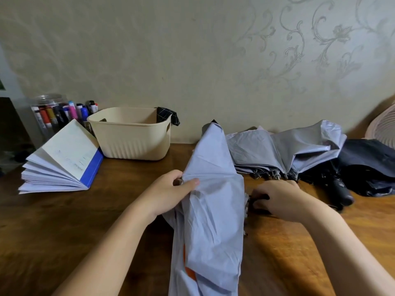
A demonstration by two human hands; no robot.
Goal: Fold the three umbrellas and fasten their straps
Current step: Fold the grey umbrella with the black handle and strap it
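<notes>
One pale umbrella (213,210), left hand (171,190) at one edge, right hand (280,198) opposite.

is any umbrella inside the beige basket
No, the light blue umbrella, the grey umbrella and the dark umbrella are all outside the basket, to its right.

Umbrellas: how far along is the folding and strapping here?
Done: nothing; no umbrella looks rolled tight or strapped. In hand: the left hand pinches the canopy of the light blue umbrella, while the right hand grips a dark part at its edge. Left: the grey umbrella and the dark umbrella lie loose on the table behind.
</notes>
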